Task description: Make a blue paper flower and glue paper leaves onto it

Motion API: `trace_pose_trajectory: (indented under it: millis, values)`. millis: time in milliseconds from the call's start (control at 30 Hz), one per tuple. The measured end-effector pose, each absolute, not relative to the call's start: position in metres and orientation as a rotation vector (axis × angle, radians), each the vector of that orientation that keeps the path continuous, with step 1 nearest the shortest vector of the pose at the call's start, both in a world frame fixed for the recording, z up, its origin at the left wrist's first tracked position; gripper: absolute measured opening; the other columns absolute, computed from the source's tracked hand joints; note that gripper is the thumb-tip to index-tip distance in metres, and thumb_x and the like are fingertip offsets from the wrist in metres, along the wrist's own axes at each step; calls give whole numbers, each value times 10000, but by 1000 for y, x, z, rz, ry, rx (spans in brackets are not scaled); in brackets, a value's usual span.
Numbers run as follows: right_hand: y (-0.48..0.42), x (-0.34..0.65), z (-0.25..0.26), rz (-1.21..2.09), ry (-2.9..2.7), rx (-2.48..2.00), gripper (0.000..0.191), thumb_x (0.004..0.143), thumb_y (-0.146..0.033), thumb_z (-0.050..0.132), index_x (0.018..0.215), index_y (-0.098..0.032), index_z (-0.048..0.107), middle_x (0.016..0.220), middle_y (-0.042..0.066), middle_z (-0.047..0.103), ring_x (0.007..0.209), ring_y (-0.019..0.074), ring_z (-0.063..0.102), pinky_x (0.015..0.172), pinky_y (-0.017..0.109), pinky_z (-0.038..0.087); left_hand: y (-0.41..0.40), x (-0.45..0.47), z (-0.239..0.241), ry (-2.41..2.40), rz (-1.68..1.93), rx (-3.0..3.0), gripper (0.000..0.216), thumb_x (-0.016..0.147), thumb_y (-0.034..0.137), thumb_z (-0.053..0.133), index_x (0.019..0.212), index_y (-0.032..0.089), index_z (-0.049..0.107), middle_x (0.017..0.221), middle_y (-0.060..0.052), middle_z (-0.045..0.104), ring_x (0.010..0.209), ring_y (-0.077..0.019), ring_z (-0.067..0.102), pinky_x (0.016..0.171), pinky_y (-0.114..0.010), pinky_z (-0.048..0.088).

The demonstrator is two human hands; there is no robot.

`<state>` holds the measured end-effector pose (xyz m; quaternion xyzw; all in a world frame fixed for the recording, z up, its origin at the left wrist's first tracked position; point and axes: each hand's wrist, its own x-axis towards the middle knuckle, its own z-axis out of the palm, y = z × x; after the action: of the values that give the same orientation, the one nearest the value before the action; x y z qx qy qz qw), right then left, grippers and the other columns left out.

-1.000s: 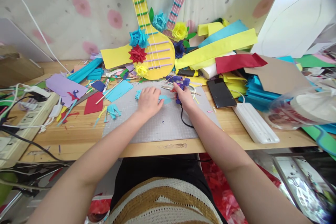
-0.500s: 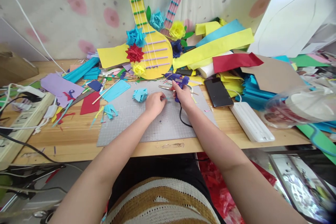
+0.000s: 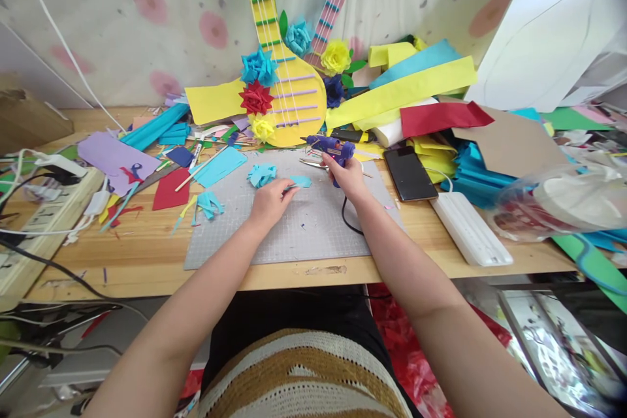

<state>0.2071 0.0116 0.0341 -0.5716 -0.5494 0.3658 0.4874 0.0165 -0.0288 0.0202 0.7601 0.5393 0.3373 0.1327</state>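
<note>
Since half a second ago the left hand [image 3: 268,201] has drawn back toward the lower part of the frame, and the small light-blue paper piece [image 3: 300,181] now shows at its fingertips; the right hand [image 3: 347,176] has kept its place.

Across the middle of the frame runs the wooden bench [image 3: 147,261], strewn with coloured paper. At upper centre leans a yellow paper guitar [image 3: 294,104] trimmed with paper flowers. A grey cutting mat [image 3: 304,228] lies at centre, under both hands. Right of it sit a white power strip [image 3: 469,228] and a black phone [image 3: 409,173], close together.

On the mat, the left hand's fingers are pinched on the near edge of the light-blue paper piece, which lies flat just right of a crumpled blue paper flower [image 3: 261,174]. The right hand's fingers are wrapped fully around the handle of a blue glue gun [image 3: 332,146], its nozzle aimed to the left of the frame, above the paper piece and apart from it.
</note>
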Motion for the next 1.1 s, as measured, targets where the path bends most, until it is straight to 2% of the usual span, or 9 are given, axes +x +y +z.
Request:
trace_pose_trajectory:
  millis: [167, 300, 500, 567, 667, 733, 900, 1100]
  values:
    - [17, 211, 29, 951, -1310, -1347, 430, 706, -612, 518, 679, -188, 592, 487, -24, 476, 432, 81, 435, 438, 224, 378, -32, 2, 24, 1694, 815, 2286, 255, 815, 367, 457, 901, 217, 643, 959, -42, 682, 709, -137, 613, 693, -237, 427]
    - [14, 207, 31, 975, -1300, -1338, 424, 708, -599, 526, 671, -180, 582, 482, -22, 468, 423, 81, 423, 429, 228, 364, -28, 6, 28, 1780, 787, 2224, 246, 803, 338, 459, 899, 218, 650, 912, -29, 690, 738, -149, 617, 693, -238, 424]
    - [12, 206, 31, 958, -1296, -1342, 436, 705, -607, 528, 676, -177, 591, 477, -20, 468, 424, 82, 427, 428, 230, 363, -9, 21, 26, 1704, 885, 2112, 232, 791, 327, 481, 878, 188, 645, 909, -40, 685, 821, -162, 612, 805, -265, 433]
    - [12, 207, 32, 972, -1316, -1326, 439, 709, -607, 528, 665, -175, 593, 472, -19, 466, 421, 81, 425, 424, 229, 356, -7, 22, 25, 1663, 934, 1934, 225, 785, 336, 491, 873, 183, 631, 887, -33, 686, 747, -144, 617, 731, -255, 462]
    - [11, 210, 34, 1027, -1392, -1297, 450, 720, -608, 517, 645, -172, 598, 466, -17, 462, 422, 79, 422, 420, 227, 343, -10, 17, 24, 1578, 933, 1534, 211, 756, 357, 534, 814, 165, 597, 749, -26, 673, 605, -127, 608, 527, -223, 459]
    - [8, 211, 38, 1064, -1466, -1285, 447, 723, -606, 518, 632, -176, 595, 463, -20, 460, 423, 75, 414, 424, 225, 342, -14, 10, 25, 1525, 899, 1290, 182, 723, 327, 583, 746, 148, 564, 700, -39, 659, 604, -139, 622, 447, -205, 433]
    - [0, 210, 47, 1147, -1701, -1271, 422, 680, -596, 574, 587, -184, 581, 442, -28, 452, 419, 72, 398, 419, 216, 344, -20, -9, 35, 1480, 800, 1095, 161, 706, 267, 612, 706, 123, 540, 722, -79, 665, 638, -152, 648, 405, -182, 421]
    - [-2, 207, 41, 1127, -1800, -1310, 370, 604, -550, 651, 600, -184, 597, 535, -10, 562, 470, 87, 456, 445, 214, 369, -14, -18, 34, 1577, 841, 1178, 119, 731, 241, 571, 744, 125, 549, 751, -82, 678, 603, -123, 633, 399, -162, 430]
